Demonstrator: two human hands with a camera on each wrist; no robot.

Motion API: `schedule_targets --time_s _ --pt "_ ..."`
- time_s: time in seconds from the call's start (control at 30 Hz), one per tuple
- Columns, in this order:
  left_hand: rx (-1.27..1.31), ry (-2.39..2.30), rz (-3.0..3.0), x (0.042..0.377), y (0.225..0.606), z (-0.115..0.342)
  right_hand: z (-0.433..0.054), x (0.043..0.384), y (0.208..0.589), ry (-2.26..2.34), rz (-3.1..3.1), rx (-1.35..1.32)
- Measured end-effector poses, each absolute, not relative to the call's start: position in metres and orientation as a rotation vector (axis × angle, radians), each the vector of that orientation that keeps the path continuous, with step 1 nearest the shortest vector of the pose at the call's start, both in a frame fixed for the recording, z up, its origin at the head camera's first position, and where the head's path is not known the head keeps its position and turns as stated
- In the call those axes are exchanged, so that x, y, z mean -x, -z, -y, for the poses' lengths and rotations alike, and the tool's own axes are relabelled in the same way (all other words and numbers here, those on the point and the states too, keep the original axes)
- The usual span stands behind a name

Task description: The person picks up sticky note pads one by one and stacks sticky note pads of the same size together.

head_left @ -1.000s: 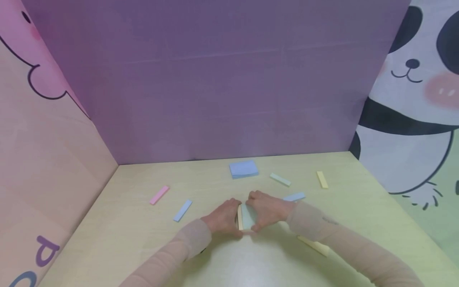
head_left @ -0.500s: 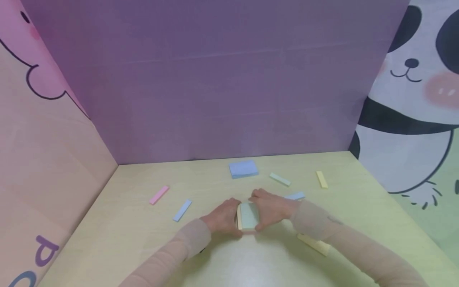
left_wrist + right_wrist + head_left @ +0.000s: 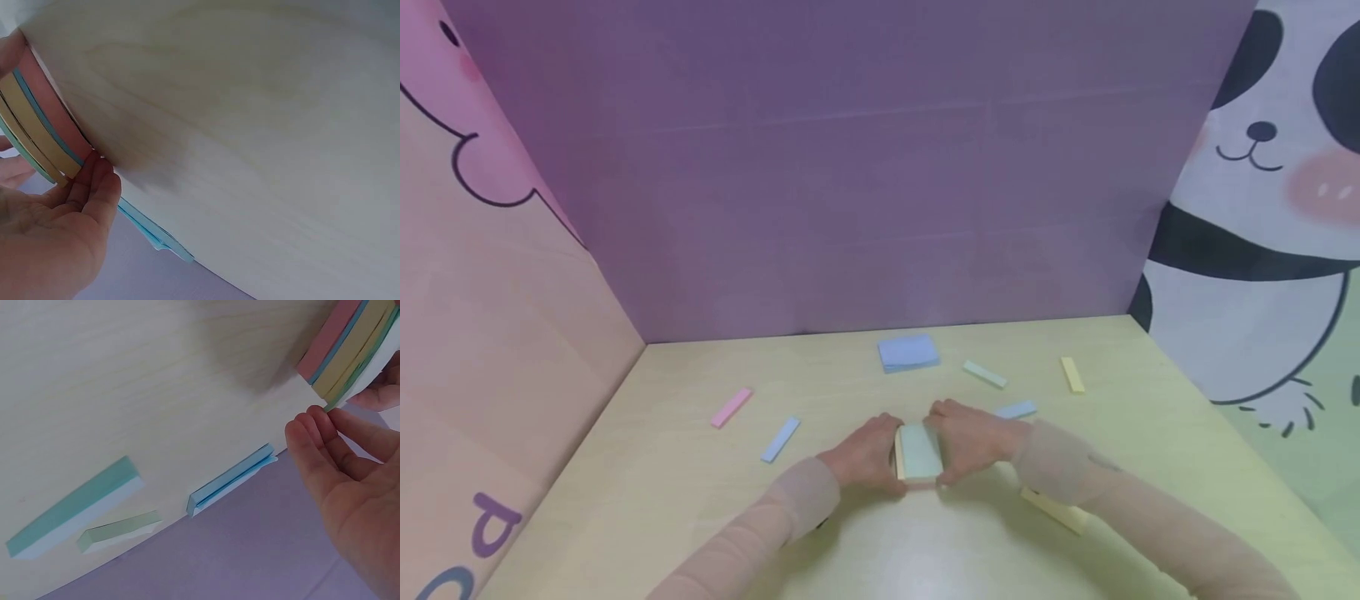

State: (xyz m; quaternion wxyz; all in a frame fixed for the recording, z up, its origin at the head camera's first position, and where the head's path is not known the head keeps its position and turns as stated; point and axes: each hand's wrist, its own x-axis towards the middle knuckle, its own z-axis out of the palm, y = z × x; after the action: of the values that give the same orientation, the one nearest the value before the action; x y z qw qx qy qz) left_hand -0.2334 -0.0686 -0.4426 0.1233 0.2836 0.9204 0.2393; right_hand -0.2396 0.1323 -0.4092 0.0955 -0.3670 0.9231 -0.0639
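Observation:
A stack of sticky note pads [image 3: 47, 106] in pink, blue, yellow and green layers lies on the table between both hands. On top is the pale green pad [image 3: 920, 452], and a yellow edge shows along its left side. My left hand [image 3: 867, 455] grips the left end of the stack, thumb at the near side and fingers at the far side. Across from it, my right hand [image 3: 976, 440] holds the right end with spread thumb and fingers. In the right wrist view its fingertips [image 3: 317, 414] meet the corner of the green layer.
Behind the stack lies a blue pad [image 3: 910, 353]. Narrow strips are scattered around: pink [image 3: 732, 408] and blue [image 3: 781, 440] at left; pale green [image 3: 985, 374], yellow [image 3: 1072, 376] and another blue strip [image 3: 1017, 410] at right. A longer yellow strip [image 3: 1054, 510] lies under the right forearm.
My right hand has shifted slightly to the right, uncovering more of the green pad's top. The left hand keeps its grip in place.

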Motion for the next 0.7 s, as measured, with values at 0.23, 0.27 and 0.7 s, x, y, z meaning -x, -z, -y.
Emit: schedule_targets --time_s 0.23,0.27,0.7 --pt "-0.824 -0.686 -2.692 0.2349 0.4436 0.0680 -0.1319 0.2415 0.4107 0.175 -2.740 1.124" --pt "-0.825 -0.687 -2.694 0.2351 0.4438 0.0679 -0.1318 0.2414 0.4108 0.171 -2.741 1.126" --pt "-0.858 -0.673 -2.697 0.2348 0.4443 0.0676 -0.1274 0.2408 0.4098 0.165 -2.736 1.175"
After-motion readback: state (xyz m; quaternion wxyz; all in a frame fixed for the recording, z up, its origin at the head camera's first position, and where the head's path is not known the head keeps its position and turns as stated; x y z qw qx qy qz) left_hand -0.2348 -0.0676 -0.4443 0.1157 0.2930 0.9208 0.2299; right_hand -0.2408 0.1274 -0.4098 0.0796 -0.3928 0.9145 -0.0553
